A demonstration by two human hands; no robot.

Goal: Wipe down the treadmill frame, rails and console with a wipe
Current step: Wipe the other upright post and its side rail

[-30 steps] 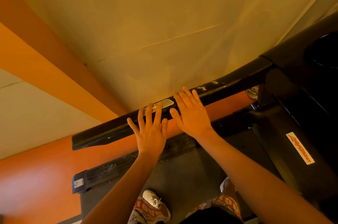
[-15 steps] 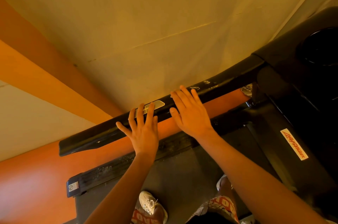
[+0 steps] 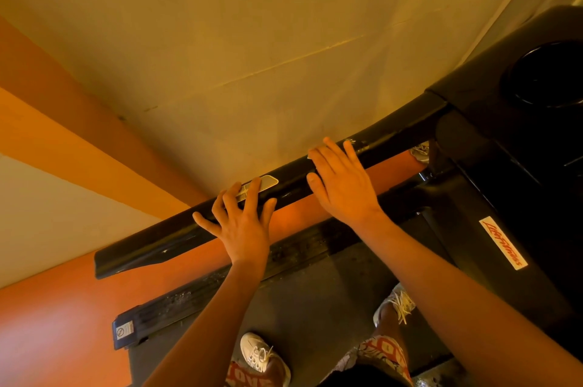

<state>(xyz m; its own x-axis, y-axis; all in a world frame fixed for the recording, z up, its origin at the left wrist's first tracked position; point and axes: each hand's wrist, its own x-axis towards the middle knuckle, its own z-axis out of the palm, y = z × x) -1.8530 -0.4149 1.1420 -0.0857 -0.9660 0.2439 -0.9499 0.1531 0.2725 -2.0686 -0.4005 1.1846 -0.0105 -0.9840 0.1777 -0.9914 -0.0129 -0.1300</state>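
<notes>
Head view, the only view.

- Handrail (image 3: 151, 244): black bar. Its long axis runs diagonally from the free end at lower left up to the console (image 3: 504, 109) at upper right. It sits above the deck side rail (image 3: 195, 292), roughly parallel to it.
- Left hand (image 3: 243, 225): fingers straight and spread, nothing gripped. The tips rest on the handrail and partly cover the silver sensor plate (image 3: 269, 181).
- Right hand (image 3: 342, 187): fingers straight and close together, laid flat across the handrail just console-side of the plate. It isn't curled round the bar.
- Wipe: not plainly visible. A pale sliver (image 3: 309, 157) at the right index fingertip could be it, pressed under the palm, but that can't be confirmed.
- Key relation: both hands lie across the bar's axis, so any stroke has to run along it. The right hand is nearer the console joint, with a short stretch of bar left on that side. The left hand is nearer the free end, with a longer stretch left there.
- Judgement: this is the handrail pass. The likely next stroke is the right hand sliding up-right toward the console with the left hand bracing.
- Risk: a flat palm only cleans the top face, so the underside of the bar gets missed.
- The person stands on the belt (image 3: 315, 307).
</notes>
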